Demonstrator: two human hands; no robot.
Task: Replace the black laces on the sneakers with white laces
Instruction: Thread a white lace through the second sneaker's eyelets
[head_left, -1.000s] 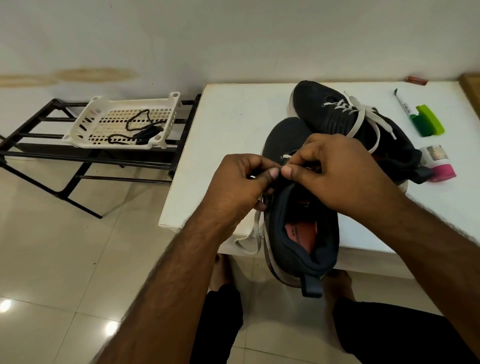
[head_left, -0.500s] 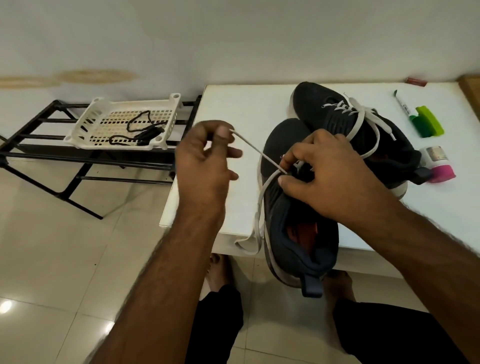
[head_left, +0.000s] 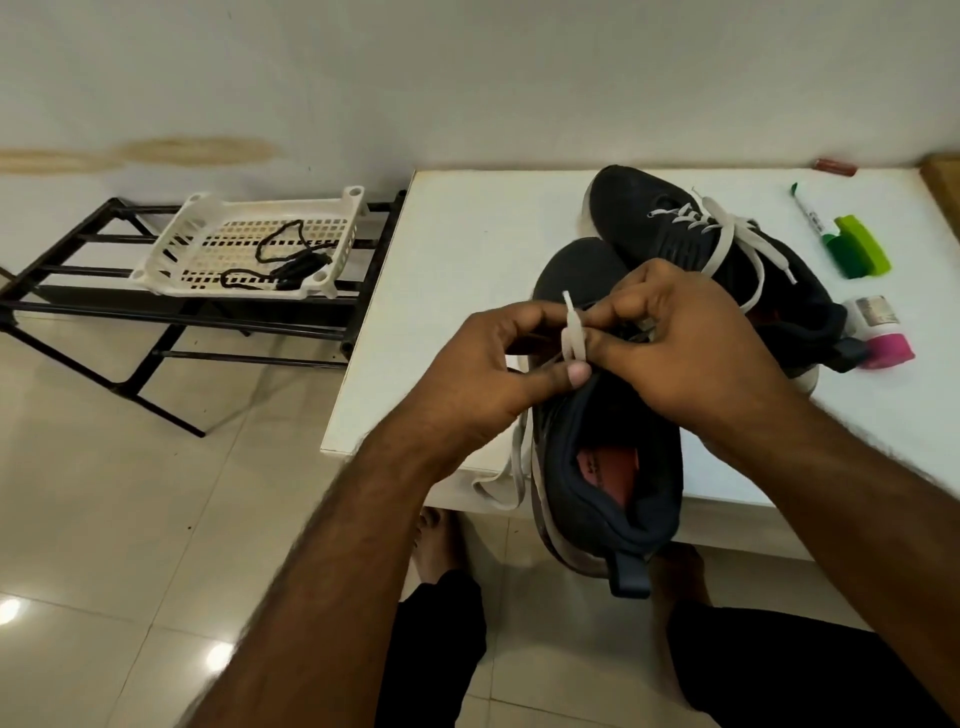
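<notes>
Near sneaker heel-out over table edge, tongue area under both hands. Left hand pinches white lace end between thumb and forefinger; tip sticks up. Right hand fingers curled at eyelets, pinching same lace; exact contact hidden. Slack lace loop hangs off table edge beside shoe. Lacing here looks partway, upper eyelets likely left, then knot. Beyond: far sneaker already white-laced and tied. Farther left: black laces removed, lying in white basket on rack.
</notes>
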